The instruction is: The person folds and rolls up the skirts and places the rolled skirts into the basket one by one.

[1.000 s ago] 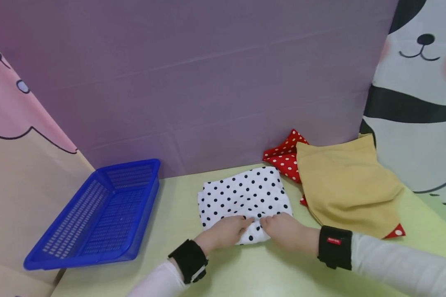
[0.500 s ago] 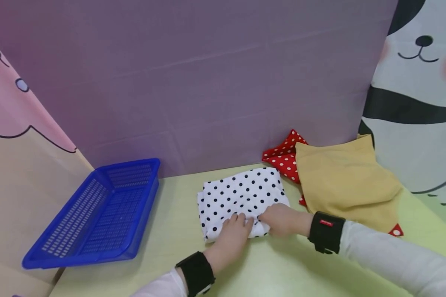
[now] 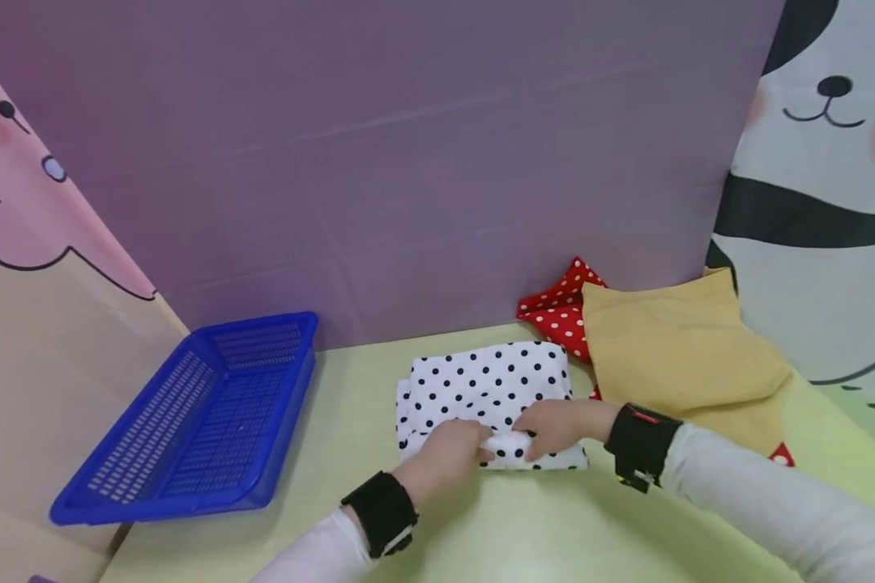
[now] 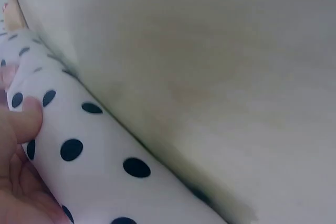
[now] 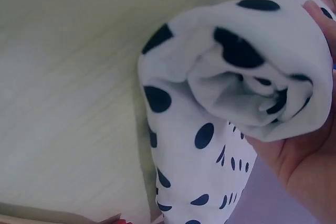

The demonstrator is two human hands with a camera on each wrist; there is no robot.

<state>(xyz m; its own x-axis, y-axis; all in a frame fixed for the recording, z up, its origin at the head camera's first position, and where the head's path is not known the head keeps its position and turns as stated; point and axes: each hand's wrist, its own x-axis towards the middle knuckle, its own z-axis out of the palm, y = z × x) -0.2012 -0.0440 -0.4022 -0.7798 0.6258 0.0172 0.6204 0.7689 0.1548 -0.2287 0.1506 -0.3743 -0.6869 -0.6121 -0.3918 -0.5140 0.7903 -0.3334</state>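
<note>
A white cloth with black dots (image 3: 481, 379) lies folded on the table, its near edge turned up into a thick roll. My left hand (image 3: 445, 452) grips the left part of this roll, and the left wrist view has its thumb (image 4: 30, 119) pressing on the dotted fabric. Toward the other end, my right hand (image 3: 557, 426) holds the roll with its thumb on the near side. Looking into the end of the rolled cloth (image 5: 173, 72), the right wrist view shows loose spiral layers, with the palm (image 5: 304, 156) behind them.
A blue plastic basket (image 3: 271, 441) stands at the left. At the right, a tan cloth (image 3: 674, 356) lies over a red cloth with white dots (image 3: 563, 322). A purple backdrop (image 3: 423, 178) rises behind the pale green table (image 3: 350, 421).
The bunched near edge now forms a straighter, wider roll, and the dotted cloth sits slightly nearer and further right. My left fingers, laid out on it half a second ago, are now curled round it.
</note>
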